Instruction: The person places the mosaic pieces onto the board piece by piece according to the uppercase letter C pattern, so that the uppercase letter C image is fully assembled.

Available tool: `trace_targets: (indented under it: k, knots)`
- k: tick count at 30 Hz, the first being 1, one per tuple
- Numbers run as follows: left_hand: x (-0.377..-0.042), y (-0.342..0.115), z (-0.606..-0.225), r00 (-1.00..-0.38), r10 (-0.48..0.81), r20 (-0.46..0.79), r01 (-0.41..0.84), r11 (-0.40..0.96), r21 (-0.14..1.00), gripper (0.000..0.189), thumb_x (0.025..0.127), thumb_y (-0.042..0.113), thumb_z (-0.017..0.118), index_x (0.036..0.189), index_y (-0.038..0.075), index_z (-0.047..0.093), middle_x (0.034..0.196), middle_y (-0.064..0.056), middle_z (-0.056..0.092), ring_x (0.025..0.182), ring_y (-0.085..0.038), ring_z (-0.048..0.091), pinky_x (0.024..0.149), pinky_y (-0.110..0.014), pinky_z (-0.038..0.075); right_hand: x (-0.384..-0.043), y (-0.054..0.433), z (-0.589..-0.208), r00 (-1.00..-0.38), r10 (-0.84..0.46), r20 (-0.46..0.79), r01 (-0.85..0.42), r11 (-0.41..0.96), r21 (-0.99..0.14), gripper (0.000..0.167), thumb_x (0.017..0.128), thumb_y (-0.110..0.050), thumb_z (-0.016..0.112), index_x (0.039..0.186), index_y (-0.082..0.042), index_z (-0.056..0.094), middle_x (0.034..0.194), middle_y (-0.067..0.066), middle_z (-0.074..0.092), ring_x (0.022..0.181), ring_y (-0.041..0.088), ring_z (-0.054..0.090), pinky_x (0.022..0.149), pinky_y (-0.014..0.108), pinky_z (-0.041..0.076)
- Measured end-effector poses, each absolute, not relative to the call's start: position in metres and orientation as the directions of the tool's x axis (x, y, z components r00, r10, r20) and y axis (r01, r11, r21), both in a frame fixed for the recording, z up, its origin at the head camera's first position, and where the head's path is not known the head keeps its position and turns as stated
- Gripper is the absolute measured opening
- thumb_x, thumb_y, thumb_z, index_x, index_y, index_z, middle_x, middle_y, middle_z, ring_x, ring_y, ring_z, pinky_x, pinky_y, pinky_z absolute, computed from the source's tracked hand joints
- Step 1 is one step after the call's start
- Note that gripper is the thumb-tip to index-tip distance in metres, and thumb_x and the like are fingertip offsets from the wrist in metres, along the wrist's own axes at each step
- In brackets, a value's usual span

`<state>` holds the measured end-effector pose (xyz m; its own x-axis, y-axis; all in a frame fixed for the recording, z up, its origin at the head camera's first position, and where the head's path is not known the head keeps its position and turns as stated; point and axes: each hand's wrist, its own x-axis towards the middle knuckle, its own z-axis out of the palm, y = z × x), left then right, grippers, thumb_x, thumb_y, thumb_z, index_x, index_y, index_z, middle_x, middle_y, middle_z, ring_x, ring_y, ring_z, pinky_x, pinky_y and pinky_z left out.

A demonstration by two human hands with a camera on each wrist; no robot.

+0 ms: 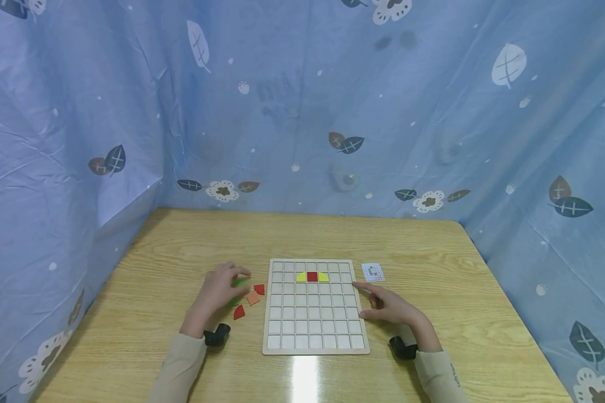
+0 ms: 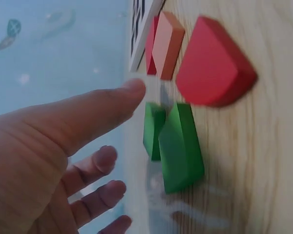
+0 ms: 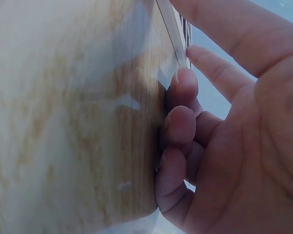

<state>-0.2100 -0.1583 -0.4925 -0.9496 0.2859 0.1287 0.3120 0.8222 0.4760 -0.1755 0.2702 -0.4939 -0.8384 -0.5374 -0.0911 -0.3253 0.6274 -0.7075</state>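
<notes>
My left hand (image 1: pixel 220 286) hovers left of the grid board (image 1: pixel 315 313), thumb and fingers apart, above two green pieces (image 2: pixel 181 151). Nothing lies between its fingers. Close by on the table are a red quarter-round piece (image 1: pixel 239 312), an orange square (image 1: pixel 252 298) and another red piece (image 1: pixel 259 289). The board holds a red square (image 1: pixel 312 276) between two yellow quarter-round pieces (image 1: pixel 301 277). At the board's right edge rests my right hand (image 1: pixel 390 306), thumb and index finger spread along the rim, its other fingers loosely bent on the table.
A small printed pattern card (image 1: pixel 372 272) lies right of the board's far corner. The wooden table (image 1: pixel 222 224) is bordered by a blue patterned curtain (image 1: pixel 292 123) at the back and sides. Black wrist devices (image 1: pixel 217 334) sit at both wrists.
</notes>
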Motion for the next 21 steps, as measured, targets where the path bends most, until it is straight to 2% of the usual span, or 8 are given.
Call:
trace_targets:
  k: [5, 12, 16, 21]
  knots:
    - [-0.210, -0.168, -0.493, -0.952, 0.285, 0.109, 0.303, 0.834, 0.461, 0.029, 0.078, 0.031, 0.073, 0.104, 0.019, 0.069, 0.082, 0.003, 0.053, 0.079, -0.017, 0.045, 0.073, -0.043, 0.033, -0.176, 0.269, -0.494, -0.839, -0.536, -0.091, -0.318, 0.620, -0.717, 0.070, 0.081, -0.030, 0.071, 0.141, -0.011, 0.039, 0.074, 0.007, 0.046, 0.064, 0.007, 0.037, 0.057, 0.021, 0.033]
    - [-0.210, -0.178, -0.492, -0.951, 0.298, 0.083, 0.301, 0.828, 0.473, 0.026, 0.080, 0.025, 0.071, 0.105, 0.019, 0.069, 0.090, 0.001, 0.057, 0.089, -0.021, 0.050, 0.078, -0.048, 0.036, -0.176, 0.268, -0.492, -0.840, -0.533, -0.098, -0.311, 0.621, -0.719, 0.070, 0.081, -0.030, 0.070, 0.141, -0.011, 0.038, 0.074, 0.006, 0.046, 0.064, 0.007, 0.037, 0.057, 0.021, 0.033]
    - [-0.211, -0.181, -0.492, -0.949, 0.308, 0.065, 0.301, 0.825, 0.478, 0.025, 0.082, 0.022, 0.070, 0.106, 0.019, 0.068, 0.090, 0.001, 0.056, 0.088, -0.021, 0.048, 0.078, -0.048, 0.035, -0.176, 0.269, -0.492, -0.841, -0.531, -0.104, -0.310, 0.631, -0.711, 0.071, 0.081, -0.031, 0.070, 0.141, -0.011, 0.038, 0.074, 0.004, 0.045, 0.063, 0.007, 0.037, 0.057, 0.021, 0.033]
    - [-0.211, -0.183, -0.492, -0.946, 0.320, 0.056, 0.306, 0.820, 0.485, 0.024, 0.083, 0.016, 0.069, 0.106, 0.019, 0.068, 0.090, 0.000, 0.056, 0.086, -0.020, 0.046, 0.078, -0.048, 0.035, -0.176, 0.269, -0.493, -0.843, -0.527, -0.106, -0.313, 0.641, -0.701, 0.070, 0.082, -0.029, 0.070, 0.141, -0.010, 0.038, 0.076, 0.007, 0.047, 0.065, 0.007, 0.037, 0.058, 0.021, 0.033]
